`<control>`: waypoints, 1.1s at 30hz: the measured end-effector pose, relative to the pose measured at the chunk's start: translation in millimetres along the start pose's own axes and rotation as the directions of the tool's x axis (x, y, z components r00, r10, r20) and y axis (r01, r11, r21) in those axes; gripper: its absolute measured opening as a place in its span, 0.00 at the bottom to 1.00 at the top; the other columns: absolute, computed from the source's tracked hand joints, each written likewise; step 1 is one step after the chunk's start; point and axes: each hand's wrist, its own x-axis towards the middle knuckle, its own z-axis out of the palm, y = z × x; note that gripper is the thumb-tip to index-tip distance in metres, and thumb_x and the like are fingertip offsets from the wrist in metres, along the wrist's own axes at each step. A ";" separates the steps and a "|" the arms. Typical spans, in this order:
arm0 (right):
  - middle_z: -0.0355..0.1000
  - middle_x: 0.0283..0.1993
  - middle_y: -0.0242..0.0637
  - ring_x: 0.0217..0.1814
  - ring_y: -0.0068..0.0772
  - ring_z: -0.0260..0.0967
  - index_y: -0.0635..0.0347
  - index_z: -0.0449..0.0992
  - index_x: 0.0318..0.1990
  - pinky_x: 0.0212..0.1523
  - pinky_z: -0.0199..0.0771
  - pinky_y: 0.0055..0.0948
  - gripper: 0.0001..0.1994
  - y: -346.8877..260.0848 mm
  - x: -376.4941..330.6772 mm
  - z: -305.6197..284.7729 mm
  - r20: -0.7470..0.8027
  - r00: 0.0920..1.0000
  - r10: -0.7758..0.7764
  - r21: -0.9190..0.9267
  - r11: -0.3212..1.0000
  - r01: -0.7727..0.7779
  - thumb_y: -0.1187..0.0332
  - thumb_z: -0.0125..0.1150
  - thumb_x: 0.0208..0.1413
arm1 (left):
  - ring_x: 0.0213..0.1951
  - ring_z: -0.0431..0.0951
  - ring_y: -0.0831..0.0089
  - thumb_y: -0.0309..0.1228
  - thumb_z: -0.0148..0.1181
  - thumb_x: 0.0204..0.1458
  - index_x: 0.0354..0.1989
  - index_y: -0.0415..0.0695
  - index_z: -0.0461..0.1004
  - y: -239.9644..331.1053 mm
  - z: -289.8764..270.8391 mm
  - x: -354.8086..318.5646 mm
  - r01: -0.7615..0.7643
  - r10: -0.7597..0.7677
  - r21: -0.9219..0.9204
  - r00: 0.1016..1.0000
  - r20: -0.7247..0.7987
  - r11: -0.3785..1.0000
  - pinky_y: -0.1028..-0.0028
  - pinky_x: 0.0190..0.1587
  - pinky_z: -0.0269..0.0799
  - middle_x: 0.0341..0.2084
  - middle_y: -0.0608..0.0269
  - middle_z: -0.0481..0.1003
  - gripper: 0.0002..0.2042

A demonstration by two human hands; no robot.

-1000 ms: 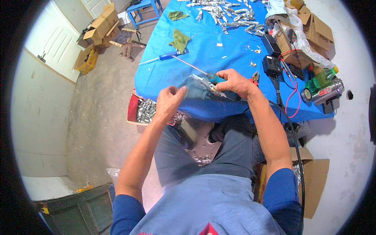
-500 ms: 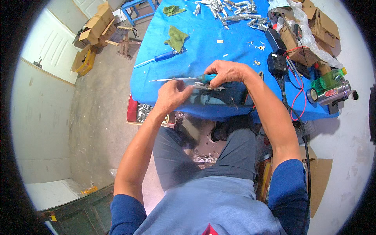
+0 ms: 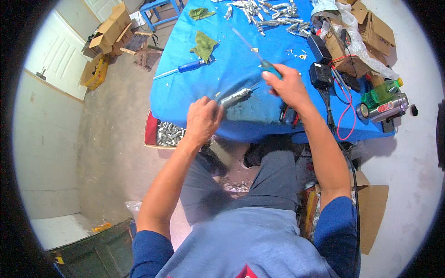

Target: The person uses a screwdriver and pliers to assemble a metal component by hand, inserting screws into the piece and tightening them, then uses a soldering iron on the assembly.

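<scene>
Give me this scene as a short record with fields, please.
Left hand: at one end of a silvery metal part; grip unclear
Right hand: holding a teal-handled screwdriver
Second tool: blue-handled screwdriver, handle end at a green rag
Table covering: blue cloth
Far end: heap of silvery parts
Right side: steel thermos, green bottle

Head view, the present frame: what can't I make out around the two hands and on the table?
All in the head view:
- Left hand: its back hides most fingers, so any grip on the silver piece is unclear.
- Screwdriver in the right hand: blade blurred by motion.
- Metal pile: cut off by top edge.
- Crumbs: too small to identify.
</scene>
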 end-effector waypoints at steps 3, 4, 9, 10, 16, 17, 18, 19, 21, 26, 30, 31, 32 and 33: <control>0.72 0.32 0.33 0.26 0.18 0.68 0.63 0.71 0.57 0.22 0.69 0.20 0.21 -1.2 -62.3 -30.8 0.033 0.998 0.051 0.194 0.979 -0.057 0.64 0.56 0.58 | 0.31 0.71 0.50 0.35 0.61 0.54 0.25 0.42 0.71 1.0 2.4 -1.0 -0.018 0.018 -0.006 0.999 -0.030 1.000 0.56 0.35 0.64 0.27 0.52 0.69 0.11; 0.72 0.32 0.34 0.25 0.18 0.67 0.63 0.70 0.59 0.22 0.70 0.22 0.22 -1.4 -84.8 -36.6 0.042 0.997 0.057 0.205 0.977 -0.065 0.64 0.53 0.59 | 0.31 0.70 0.50 0.35 0.61 0.54 0.25 0.42 0.71 0.5 3.2 -2.5 -0.021 0.021 -0.005 0.999 -0.041 1.000 0.57 0.35 0.64 0.27 0.53 0.69 0.11; 0.72 0.36 0.32 0.32 0.18 0.68 0.62 0.70 0.58 0.37 0.71 0.22 0.22 -1.8 -170.8 -43.9 0.110 0.990 0.083 0.062 0.994 -0.090 0.70 0.56 0.55 | 0.32 0.71 0.52 0.33 0.61 0.53 0.25 0.42 0.71 3.6 4.6 -4.3 -0.032 0.031 -0.003 0.997 -0.065 0.999 0.57 0.35 0.62 0.27 0.54 0.69 0.10; 0.72 0.37 0.31 0.33 0.17 0.67 0.62 0.71 0.56 0.38 0.70 0.22 0.19 -6.0 -177.6 -41.6 0.139 0.977 0.160 0.091 0.981 -0.174 0.71 0.57 0.55 | 0.32 0.71 0.53 0.33 0.61 0.52 0.25 0.43 0.71 4.3 4.1 -3.4 -0.040 0.040 -0.002 0.997 -0.067 0.999 0.58 0.35 0.62 0.27 0.55 0.69 0.09; 0.77 0.45 0.37 0.46 0.25 0.73 0.65 0.74 0.53 0.51 0.70 0.27 0.17 9.2 -166.4 -18.8 0.116 0.988 0.103 0.027 0.994 -0.107 0.71 0.59 0.55 | 0.32 0.70 0.53 0.33 0.60 0.54 0.25 0.41 0.72 4.5 3.2 -3.2 -0.017 0.016 -0.020 0.998 -0.054 1.000 0.59 0.35 0.62 0.27 0.54 0.69 0.10; 0.77 0.46 0.39 0.48 0.27 0.73 0.65 0.74 0.53 0.53 0.70 0.27 0.17 9.1 -163.6 -14.0 0.101 0.989 0.108 0.028 0.993 -0.112 0.71 0.59 0.55 | 0.32 0.70 0.53 0.33 0.60 0.53 0.25 0.41 0.72 4.9 3.2 -3.7 -0.012 0.011 -0.019 0.999 -0.053 1.000 0.59 0.35 0.62 0.27 0.54 0.69 0.10; 0.78 0.47 0.40 0.50 0.28 0.73 0.65 0.75 0.53 0.54 0.69 0.27 0.17 10.0 -161.4 -10.5 0.086 0.990 0.113 0.030 0.993 -0.116 0.71 0.60 0.55 | 0.33 0.70 0.53 0.34 0.60 0.53 0.24 0.42 0.72 5.7 3.9 -3.8 -0.007 0.005 -0.022 0.998 -0.055 1.000 0.59 0.35 0.62 0.27 0.54 0.69 0.10; 0.77 0.49 0.45 0.53 0.31 0.74 0.66 0.75 0.52 0.55 0.69 0.28 0.17 13.7 -159.6 -7.3 0.053 0.998 0.039 0.010 0.999 -0.039 0.71 0.60 0.55 | 0.33 0.70 0.54 0.34 0.60 0.53 0.24 0.42 0.71 6.3 4.8 -4.9 0.000 -0.001 -0.023 0.998 -0.058 1.000 0.59 0.35 0.62 0.27 0.55 0.69 0.10; 0.77 0.49 0.45 0.53 0.32 0.74 0.66 0.75 0.52 0.55 0.69 0.29 0.17 15.5 -159.1 -5.0 0.044 0.998 0.054 0.011 0.998 -0.054 0.71 0.60 0.55 | 0.34 0.70 0.55 0.34 0.60 0.53 0.24 0.43 0.71 5.6 5.3 -6.4 0.005 -0.007 -0.023 0.998 -0.065 1.000 0.59 0.36 0.62 0.27 0.55 0.69 0.10; 0.77 0.47 0.48 0.50 0.39 0.76 0.65 0.76 0.51 0.52 0.72 0.32 0.17 12.3 -157.7 -5.6 0.020 0.999 -0.045 -0.091 0.995 0.047 0.72 0.60 0.54 | 0.34 0.71 0.54 0.34 0.60 0.52 0.23 0.43 0.71 7.6 4.8 -5.5 0.007 -0.009 -0.033 0.997 -0.071 0.999 0.58 0.36 0.62 0.26 0.55 0.69 0.10; 0.77 0.42 0.50 0.45 0.48 0.76 0.64 0.76 0.50 0.46 0.75 0.36 0.16 0.7 -157.0 1.5 -0.001 0.977 -0.214 -0.279 0.938 0.205 0.72 0.61 0.54 | 0.33 0.71 0.54 0.33 0.61 0.52 0.24 0.42 0.71 7.0 7.7 -5.1 0.000 0.000 -0.009 0.997 -0.081 1.000 0.58 0.35 0.62 0.26 0.55 0.69 0.10; 0.77 0.41 0.50 0.43 0.50 0.76 0.64 0.76 0.50 0.44 0.75 0.37 0.16 -4.0 -157.2 3.0 -0.001 0.974 -0.226 -0.318 0.924 0.214 0.72 0.61 0.53 | 0.33 0.70 0.54 0.33 0.61 0.52 0.24 0.42 0.71 7.5 8.0 -4.4 0.000 -0.001 -0.005 0.998 -0.068 1.000 0.59 0.35 0.62 0.26 0.55 0.69 0.10; 0.76 0.41 0.50 0.42 0.50 0.76 0.63 0.76 0.50 0.44 0.75 0.38 0.15 -9.7 -157.8 4.4 0.011 0.975 -0.223 -0.358 0.910 0.212 0.72 0.61 0.53 | 0.33 0.70 0.54 0.33 0.61 0.53 0.24 0.42 0.71 7.8 8.5 -3.8 0.001 -0.001 -0.002 0.999 -0.054 1.000 0.59 0.35 0.62 0.26 0.55 0.68 0.10; 0.76 0.40 0.51 0.42 0.51 0.75 0.63 0.76 0.50 0.43 0.75 0.38 0.15 -15.6 -158.7 5.7 0.022 0.976 -0.218 -0.397 0.894 0.209 0.72 0.61 0.54 | 0.33 0.70 0.54 0.33 0.61 0.53 0.24 0.42 0.71 7.5 9.7 -3.5 -0.004 0.004 0.001 0.999 -0.053 1.000 0.59 0.35 0.63 0.26 0.55 0.68 0.10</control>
